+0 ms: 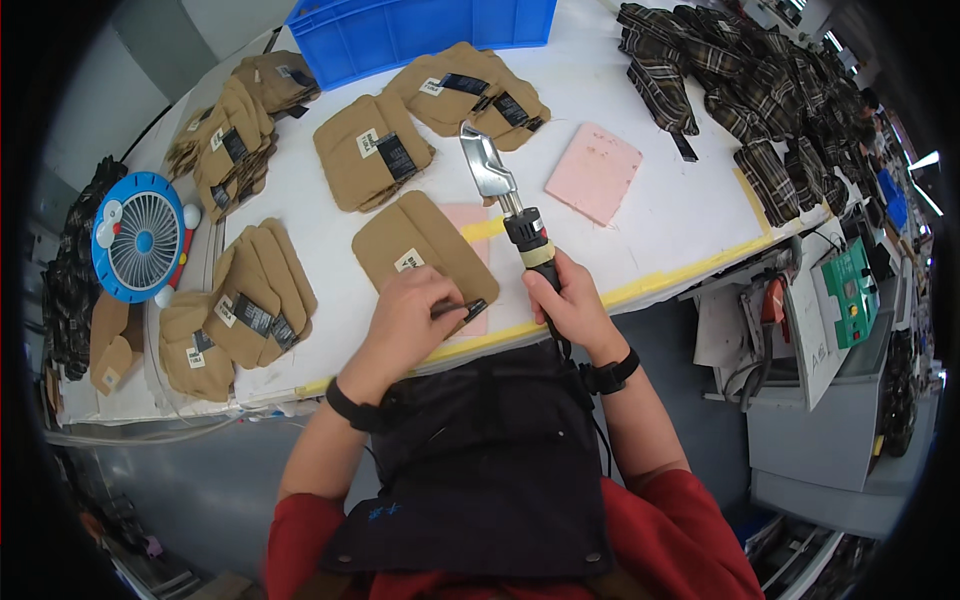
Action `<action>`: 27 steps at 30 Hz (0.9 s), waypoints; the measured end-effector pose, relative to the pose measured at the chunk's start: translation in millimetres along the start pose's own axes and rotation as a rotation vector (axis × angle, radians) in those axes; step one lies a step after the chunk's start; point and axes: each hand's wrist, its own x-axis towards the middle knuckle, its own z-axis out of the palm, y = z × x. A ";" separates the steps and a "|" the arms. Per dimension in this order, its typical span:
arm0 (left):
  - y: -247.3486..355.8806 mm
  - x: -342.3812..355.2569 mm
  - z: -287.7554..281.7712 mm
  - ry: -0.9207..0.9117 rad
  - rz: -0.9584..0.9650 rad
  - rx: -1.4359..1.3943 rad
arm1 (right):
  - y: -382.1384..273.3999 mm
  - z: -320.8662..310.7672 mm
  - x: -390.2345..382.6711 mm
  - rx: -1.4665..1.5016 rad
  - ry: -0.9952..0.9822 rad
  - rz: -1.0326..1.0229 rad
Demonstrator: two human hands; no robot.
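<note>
Right hand [572,302] has its fingers wrapped snugly around the black handle of a handheld tool [525,228], shiny metal end angled up and away from them. Left hand [408,315] has its fingers curled together, pinching a dark strip [472,311] over the near edge of a tan fabric piece [415,228], which lies on the worktop [690,215] just beyond those fingers. Pink pad's [596,172] beyond the right fingers, and a blue bin [430,40] sits well past both sets.

White table [690,220] edged with yellow tape [650,284]; grey floor [220,480]; pale grey wall [150,45] upper left; bright lamp [926,203] far right.
</note>
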 end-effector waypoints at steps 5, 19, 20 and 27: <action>8.1 -32.6 44.2 0.501 0.204 0.061 | -3.3 -0.4 -2.9 -0.106 -0.007 0.021; 24.1 -5.3 31.3 0.508 -0.122 -0.114 | -25.9 -12.9 -64.8 -0.556 -0.018 0.081; 23.1 -0.9 28.5 0.515 -0.120 -0.114 | -24.3 -11.4 -61.4 -0.456 0.014 0.133; 8.1 11.4 9.3 0.302 -0.205 0.085 | -9.3 -8.1 -36.9 -0.568 0.103 -0.003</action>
